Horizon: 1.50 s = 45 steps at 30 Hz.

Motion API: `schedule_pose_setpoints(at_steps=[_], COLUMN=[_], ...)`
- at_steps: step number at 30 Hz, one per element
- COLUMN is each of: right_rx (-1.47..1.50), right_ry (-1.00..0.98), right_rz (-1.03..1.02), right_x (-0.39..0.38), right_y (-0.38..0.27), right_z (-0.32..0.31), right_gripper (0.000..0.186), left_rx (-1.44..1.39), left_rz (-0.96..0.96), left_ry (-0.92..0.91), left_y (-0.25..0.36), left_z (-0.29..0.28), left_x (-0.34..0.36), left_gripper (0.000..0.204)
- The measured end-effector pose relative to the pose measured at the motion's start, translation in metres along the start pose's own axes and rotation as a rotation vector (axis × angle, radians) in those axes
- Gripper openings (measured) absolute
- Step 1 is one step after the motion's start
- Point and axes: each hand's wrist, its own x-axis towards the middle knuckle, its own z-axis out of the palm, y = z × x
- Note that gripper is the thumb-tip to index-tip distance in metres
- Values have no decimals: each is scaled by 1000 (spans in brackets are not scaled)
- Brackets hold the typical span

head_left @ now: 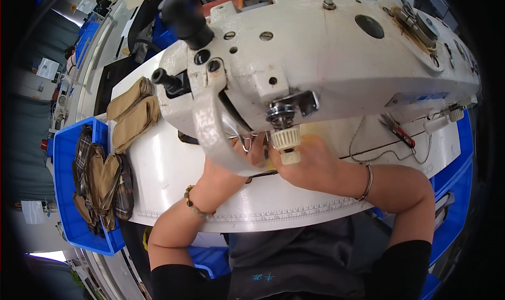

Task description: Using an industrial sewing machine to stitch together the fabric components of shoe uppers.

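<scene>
The white sewing machine (326,58) fills the upper middle. Both hands are beneath its head, around the sewing area. My left hand (231,168) is partly hidden behind the curved white arm and metal loops; its visible fingers are bent and pressed together. My right hand (310,160), beside the cream tension knob (285,138), has curled fingers, with the tips hidden. A small bit of yellowish material shows between the hands; what exactly they hold is unclear. Red-handled snips (402,135) and a looped cord lie right of my right hand on the white worktable (158,179).
At left, two stacks of tan fabric pieces (131,121) lie on the table beside a blue bin (66,189) of tan and plaid pieces. Blue bins (450,216) stand at right, another (208,258) below. A printed ruler follows the near edge. Other workstations show at upper left.
</scene>
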Motion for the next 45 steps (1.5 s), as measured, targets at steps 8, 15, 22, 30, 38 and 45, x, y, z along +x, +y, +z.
schedule_pose_setpoints(at_steps=[8,15,22,30,38,45], right_rx=[-8,-27,-86,1049,983,-188], right_ry=[-29,10,-139,-181,452,934], right_rz=[-39,-32,45,695,929,1354], right_x=[4,2,6,-4,-137,-274], right_y=[-3,-4,-11,-35,-84,-122], right_z=[-9,-2,-16,-65,-177,-282], right_gripper=[13,12,4,35,38,35], left_rx=[101,-46,-31,-143,-216,11], left_rz=[1,-101,-32,163,231,-168], left_ry=[-25,45,197,381,231,146], left_y=[-7,-14,-9,56,80,-24], left_z=[0,12,-14,-42,-66,-47], left_x=[3,-6,-21,-38,-67,-87], left_gripper=[25,23,28,21,34,37])
